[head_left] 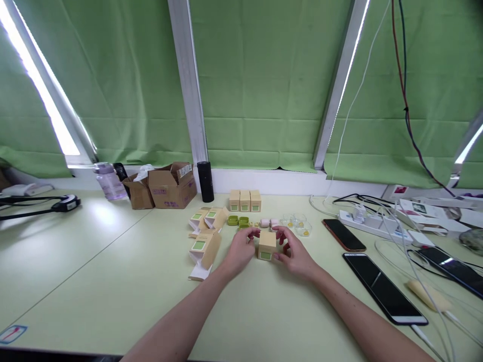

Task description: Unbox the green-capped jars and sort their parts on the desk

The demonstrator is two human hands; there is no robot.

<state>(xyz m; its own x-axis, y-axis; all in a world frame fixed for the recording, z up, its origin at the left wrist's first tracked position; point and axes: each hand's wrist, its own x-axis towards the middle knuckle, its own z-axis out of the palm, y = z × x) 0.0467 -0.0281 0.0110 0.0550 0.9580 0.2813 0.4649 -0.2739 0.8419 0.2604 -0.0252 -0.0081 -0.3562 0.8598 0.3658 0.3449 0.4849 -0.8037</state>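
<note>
A small closed tan cardboard box (267,242) with a green label window stands on the table between my two hands. My left hand (241,250) is at its left side, fingers curled, the index fingertip at the box's far left edge. My right hand (295,253) curves round the right side, thumb at the lower front corner and index finger at the far edge. Beyond the hands lie green square containers (233,220), small pink cylinders (265,222) and clear round cases (303,229) with yellow bits inside. To the left, a tan box with its flap open (205,250) lies tilted.
Two more open-flapped boxes (216,216) lie farther back, behind the first. Three closed boxes (245,200) stand in a row. A black cylinder (205,182) and a brown carton (171,188) stand at back left. Phones (383,286), a power strip (373,226) and cables occupy the right.
</note>
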